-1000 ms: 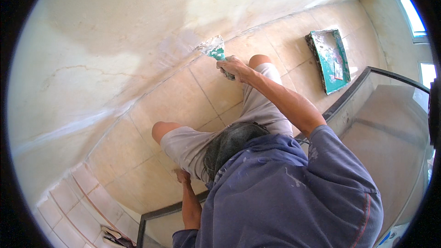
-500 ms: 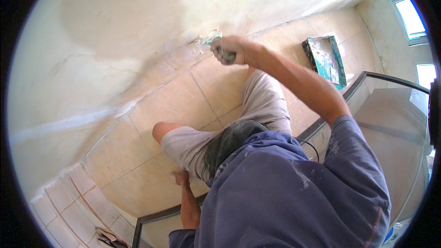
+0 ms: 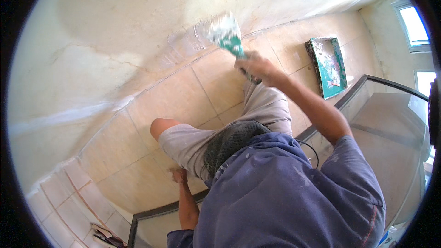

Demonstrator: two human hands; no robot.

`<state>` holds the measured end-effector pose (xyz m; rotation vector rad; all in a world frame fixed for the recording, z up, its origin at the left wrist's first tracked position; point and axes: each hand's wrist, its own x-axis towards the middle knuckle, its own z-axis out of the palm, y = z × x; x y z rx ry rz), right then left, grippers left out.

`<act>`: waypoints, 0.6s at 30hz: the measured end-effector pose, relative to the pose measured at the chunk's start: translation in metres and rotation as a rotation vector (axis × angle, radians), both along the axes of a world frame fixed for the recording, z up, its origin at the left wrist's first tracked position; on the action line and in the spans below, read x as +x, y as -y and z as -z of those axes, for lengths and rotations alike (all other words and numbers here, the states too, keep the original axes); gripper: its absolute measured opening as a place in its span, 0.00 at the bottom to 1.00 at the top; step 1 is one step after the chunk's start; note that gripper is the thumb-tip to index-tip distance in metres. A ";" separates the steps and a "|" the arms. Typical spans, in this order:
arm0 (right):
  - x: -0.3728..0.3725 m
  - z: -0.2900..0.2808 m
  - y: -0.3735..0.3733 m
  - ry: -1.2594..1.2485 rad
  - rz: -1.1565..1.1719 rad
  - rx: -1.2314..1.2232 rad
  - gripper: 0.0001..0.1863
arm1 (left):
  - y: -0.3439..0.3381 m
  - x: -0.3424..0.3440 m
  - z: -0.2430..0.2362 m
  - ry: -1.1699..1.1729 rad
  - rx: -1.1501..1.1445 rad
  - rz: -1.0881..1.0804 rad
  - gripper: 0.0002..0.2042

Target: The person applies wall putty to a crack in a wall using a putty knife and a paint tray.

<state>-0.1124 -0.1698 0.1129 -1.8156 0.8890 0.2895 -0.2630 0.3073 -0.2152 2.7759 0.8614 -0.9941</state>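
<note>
In the head view, the right hand (image 3: 259, 69) is gripping the handle of a green scraper (image 3: 233, 43), whose blurred, white-smeared blade is reaching up beside the wall (image 3: 133, 23). The left hand (image 3: 178, 175) is showing too small beside the shorts (image 3: 183, 149) to tell whether it is closed. A green tray (image 3: 327, 88) is lying on beige tiles (image 3: 172, 96), right of the scraper.

Two small windows, one (image 3: 415, 23) above the other (image 3: 425, 81), show bright panes at the upper right edge. Below them, a dark frame (image 3: 388, 82) borders a large grey-brown panel (image 3: 390, 128). Beige tiles (image 3: 170, 98) cover the floor mid-frame. Paler, pinkish tiles (image 3: 81, 206) fill the lower left, with a dark object (image 3: 106, 236), unclear in kind, among them.
</note>
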 end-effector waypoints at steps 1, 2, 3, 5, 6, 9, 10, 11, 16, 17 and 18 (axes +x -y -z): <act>-0.008 0.042 0.013 0.024 -0.043 0.120 0.11 | 0.000 0.002 0.009 -0.010 -0.023 0.048 0.38; -0.006 0.080 0.014 0.106 -0.147 0.055 0.12 | -0.025 -0.007 0.027 -0.018 -0.032 0.110 0.38; -0.001 0.119 0.011 0.198 -0.251 -0.005 0.12 | -0.062 -0.019 0.048 -0.017 -0.042 0.199 0.37; 0.013 0.144 0.004 -0.008 -0.097 0.000 0.13 | -0.095 -0.030 0.070 -0.023 -0.035 0.331 0.35; 0.012 0.164 0.012 -0.033 -0.062 -0.016 0.13 | -0.089 -0.026 0.074 -0.042 -0.058 0.371 0.34; 0.021 0.196 0.029 -0.095 0.009 -0.008 0.14 | -0.072 -0.020 0.080 -0.047 -0.118 0.407 0.31; 0.025 0.197 0.030 -0.113 0.025 0.025 0.13 | -0.072 -0.026 0.079 -0.030 -0.136 0.375 0.30; 0.029 0.196 0.031 -0.131 0.041 0.057 0.13 | -0.070 -0.032 0.078 0.038 -0.163 0.290 0.29; 0.047 0.177 0.019 -0.126 0.068 0.183 0.11 | -0.102 -0.042 0.083 0.096 -0.031 0.444 0.27; 0.050 0.170 0.016 -0.128 0.063 0.195 0.11 | -0.109 -0.042 0.083 0.094 0.012 0.499 0.27; 0.049 0.165 0.016 -0.108 0.060 0.215 0.10 | -0.104 -0.042 0.082 0.079 0.011 0.436 0.27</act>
